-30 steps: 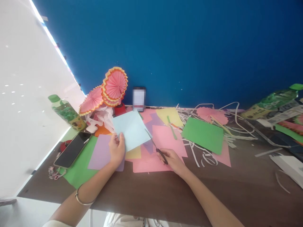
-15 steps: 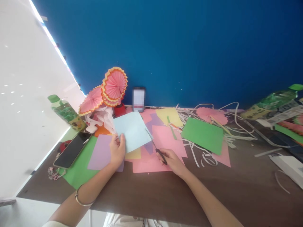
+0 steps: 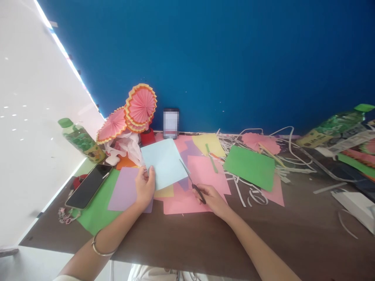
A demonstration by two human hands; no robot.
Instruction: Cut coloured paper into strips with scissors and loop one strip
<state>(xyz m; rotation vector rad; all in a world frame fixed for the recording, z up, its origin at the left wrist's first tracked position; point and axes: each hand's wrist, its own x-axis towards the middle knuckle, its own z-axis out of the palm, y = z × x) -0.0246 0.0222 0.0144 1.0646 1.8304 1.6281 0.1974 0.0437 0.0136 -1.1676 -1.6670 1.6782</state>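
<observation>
My left hand (image 3: 145,187) pinches the lower left edge of a light blue sheet of paper (image 3: 164,162), thumb on top. A pair of scissors (image 3: 198,193) with dark handles sits in the closed fingers of my right hand (image 3: 212,200). Its blades point up and left at the right edge of the blue sheet; whether they touch it I cannot tell. Beneath lie a pink sheet (image 3: 211,171) and a purple sheet (image 3: 124,191), partly covered by the blue one. To the right lies a green sheet (image 3: 250,166).
Folded pink paper fans (image 3: 142,107) stand at the back left beside a green-capped bottle (image 3: 83,142). A phone (image 3: 88,186) lies at left; another phone (image 3: 171,123) leans on the blue wall. Paper strips (image 3: 240,191) and cables spread at right, near a second bottle (image 3: 334,123).
Almost nothing differs. The whole view has shifted very slightly, while both hands keep their hold on the paper and the scissors.
</observation>
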